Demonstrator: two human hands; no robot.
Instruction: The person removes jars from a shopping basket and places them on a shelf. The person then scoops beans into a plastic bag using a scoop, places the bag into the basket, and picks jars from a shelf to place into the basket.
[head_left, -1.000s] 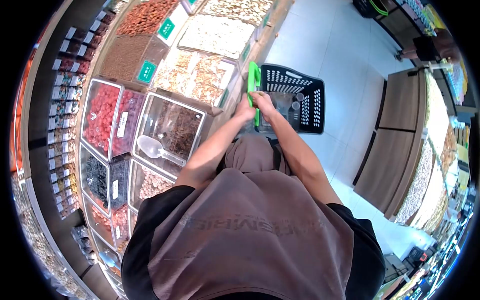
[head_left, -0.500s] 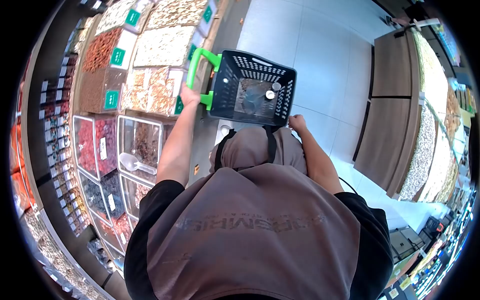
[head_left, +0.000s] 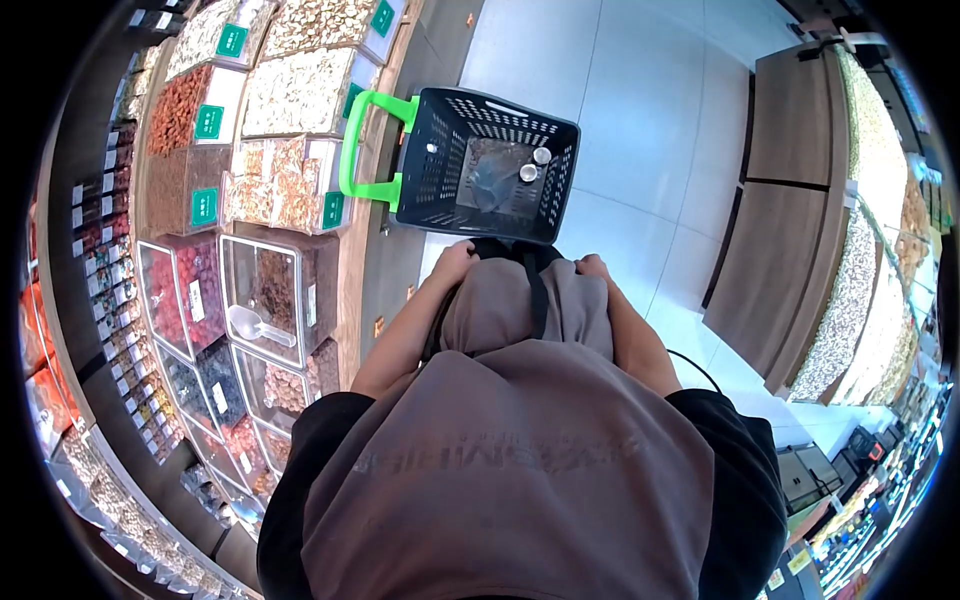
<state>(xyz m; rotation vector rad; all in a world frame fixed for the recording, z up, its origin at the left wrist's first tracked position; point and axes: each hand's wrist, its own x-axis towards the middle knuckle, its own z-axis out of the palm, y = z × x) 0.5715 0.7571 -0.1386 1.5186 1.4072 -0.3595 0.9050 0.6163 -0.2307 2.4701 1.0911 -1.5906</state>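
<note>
The black shopping basket (head_left: 500, 228) stands in front of me beside the shelf, its green handle (head_left: 352, 150) leaning left over the bins' edge, untouched by either hand. Inside it lie a clear plastic packet (head_left: 495, 178) and two small white-lidded containers (head_left: 529, 173). Near the basket's left near corner, my left hand (head_left: 457, 262) is curled closed at the side of my grey-brown apron (head_left: 520, 400). My right hand (head_left: 592, 266) is also curled at the apron's right edge. What either hand holds, if anything, is hidden.
Clear bulk bins (head_left: 265, 290) of dried fruit and nuts line the left, one with a plastic scoop (head_left: 258, 325) on its lid. Pale floor tiles (head_left: 640, 120) stretch ahead. To the right stands a wooden display counter (head_left: 770, 240) topped with loose dry goods.
My left hand has let go of the green handle and moved right and back to my apron. The basket appears slightly further left and up in view. My right hand stays by the apron.
</note>
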